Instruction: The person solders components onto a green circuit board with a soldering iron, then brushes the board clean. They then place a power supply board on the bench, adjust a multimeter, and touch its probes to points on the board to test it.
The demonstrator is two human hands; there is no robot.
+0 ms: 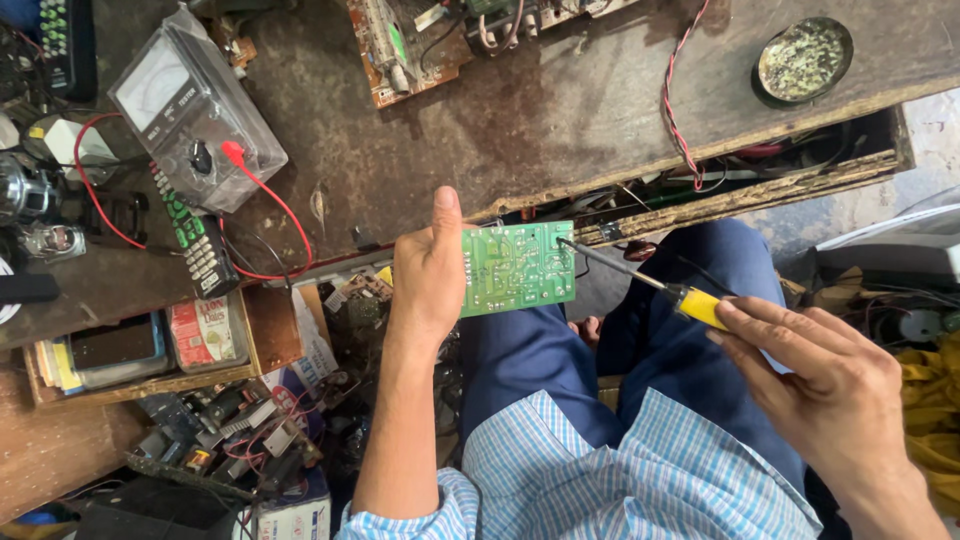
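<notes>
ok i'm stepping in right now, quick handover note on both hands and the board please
Left hand: grips the green circuit board by its left edge, thumb up, solder side facing the camera, above the lap.
Right hand: holds the yellow-handled soldering iron, its tip at the board's upper right corner.
Nearby: an analogue multimeter with a red lead sits on the workbench, and a round tin at the bench's far right.
Done: board and iron in hand, tip on the board.
Left: cannot tell which joints are finished.
</notes>
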